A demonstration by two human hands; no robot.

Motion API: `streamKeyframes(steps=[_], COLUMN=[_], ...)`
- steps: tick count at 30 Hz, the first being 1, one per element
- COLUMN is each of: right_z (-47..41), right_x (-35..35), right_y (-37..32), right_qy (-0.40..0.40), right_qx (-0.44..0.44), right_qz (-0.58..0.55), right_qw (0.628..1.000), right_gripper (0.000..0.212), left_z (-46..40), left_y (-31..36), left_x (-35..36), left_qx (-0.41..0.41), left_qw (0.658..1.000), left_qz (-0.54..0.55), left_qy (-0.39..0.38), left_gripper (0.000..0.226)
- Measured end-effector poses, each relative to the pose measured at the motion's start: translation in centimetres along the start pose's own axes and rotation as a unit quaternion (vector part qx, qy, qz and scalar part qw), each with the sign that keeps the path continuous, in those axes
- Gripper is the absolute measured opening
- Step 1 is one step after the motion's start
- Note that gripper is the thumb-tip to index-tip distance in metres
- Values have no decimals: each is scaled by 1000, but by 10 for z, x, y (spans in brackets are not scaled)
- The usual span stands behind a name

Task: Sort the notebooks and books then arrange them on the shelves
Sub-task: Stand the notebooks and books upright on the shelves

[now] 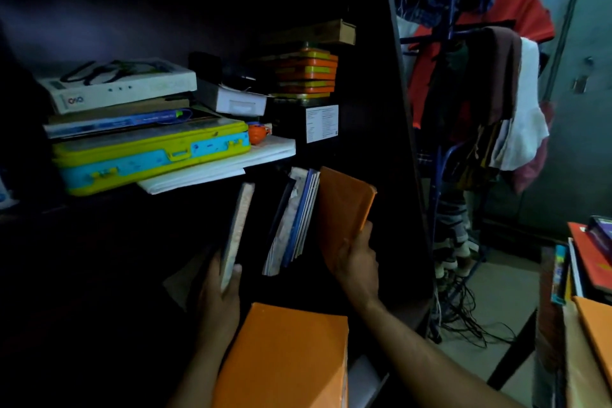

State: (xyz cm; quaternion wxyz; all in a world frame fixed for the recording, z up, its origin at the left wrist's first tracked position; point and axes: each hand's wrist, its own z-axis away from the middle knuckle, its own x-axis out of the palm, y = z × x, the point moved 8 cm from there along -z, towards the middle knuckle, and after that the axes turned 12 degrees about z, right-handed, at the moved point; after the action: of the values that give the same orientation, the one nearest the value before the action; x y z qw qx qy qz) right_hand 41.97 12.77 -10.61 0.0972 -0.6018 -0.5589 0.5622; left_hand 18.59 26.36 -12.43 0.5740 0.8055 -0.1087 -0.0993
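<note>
Fingers of my right hand (pixel 356 262) pinch the orange notebook (pixel 344 209) beside the leaning books (pixel 293 219), while my left hand (pixel 220 295) grips a thin book (pixel 236 232) farther left.

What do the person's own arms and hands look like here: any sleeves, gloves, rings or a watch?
Both forearms are bare right down to the bottom edge of the picture: no sleeve shows. The left hand and the right hand wear no gloves. No watch or band shows at either wrist, and no ring is visible, though the dim light hides fine detail.
</note>
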Motion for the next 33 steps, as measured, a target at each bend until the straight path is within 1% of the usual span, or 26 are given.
streamKeyframes(steps=[1, 2, 3, 5, 6, 8, 11, 13, 16, 19, 21, 25, 27, 29, 30, 33], right_z=[-2, -3, -3, -2, -1, 3, 5, 2, -1, -11, -22, -34, -40, -47, -48, -51], right_x=[1, 2, 2, 1, -1, -4, -5, -2, 3, 3, -1, 7, 17, 29, 34, 53], right_y=[0, 1, 2, 7, 10, 15, 18, 22, 23, 11, 2, -17, -25, -26, -26, -27], right_qy=[4, 12, 26, 68, 88, 104, 96, 87, 40, -2, -4, 2, 26, 39, 36, -5], right_qx=[1, 0, -5, -16, -18, -23, -34, -30, -30, -60, -78, -122, -120, -92, -86, -116], right_qz=[-18, -30, -41, -45, -44, -34, -16, 3, 6, -22, -52, -89, -90, -99, -107, -121], right_qw=[1000, 999, 999, 997, 995, 994, 995, 996, 999, 998, 996, 989, 988, 990, 990, 986], right_gripper=[74, 79, 76, 51, 42, 37, 40, 40, 38, 36, 35, 41, 41, 37, 35, 28], left_z=[0, 0, 0, 1, 1, 4, 5, 5, 6, 7, 8, 11, 10, 9, 10, 9], left_y=[0, 0, 0, -2, -4, -4, -4, -5, -3, -1, -1, 0, 1, 3, 3, 2], left_x=[2, 2, 2, 3, 3, 5, 9, 8, 7, 10, 10, 10, 8, 9, 9, 8], left_qx=[-9, -13, -14, -17, -25, -39, -49, -53, -57, -64, -72, -82, -81, -74, -72, -61], left_qw=[999, 998, 996, 995, 994, 993, 991, 991, 990, 987, 985, 985, 986, 988, 988, 989], left_qz=[34, 62, 82, 101, 107, 115, 119, 121, 128, 146, 150, 150, 143, 139, 138, 135], left_qy=[1, 4, 5, 3, 1, -5, -19, -11, -5, -25, -33, -17, -9, -9, -8, -13], left_gripper=[58, 61, 66, 70, 70, 71, 70, 70, 71, 68, 69, 71, 71, 68, 66, 66])
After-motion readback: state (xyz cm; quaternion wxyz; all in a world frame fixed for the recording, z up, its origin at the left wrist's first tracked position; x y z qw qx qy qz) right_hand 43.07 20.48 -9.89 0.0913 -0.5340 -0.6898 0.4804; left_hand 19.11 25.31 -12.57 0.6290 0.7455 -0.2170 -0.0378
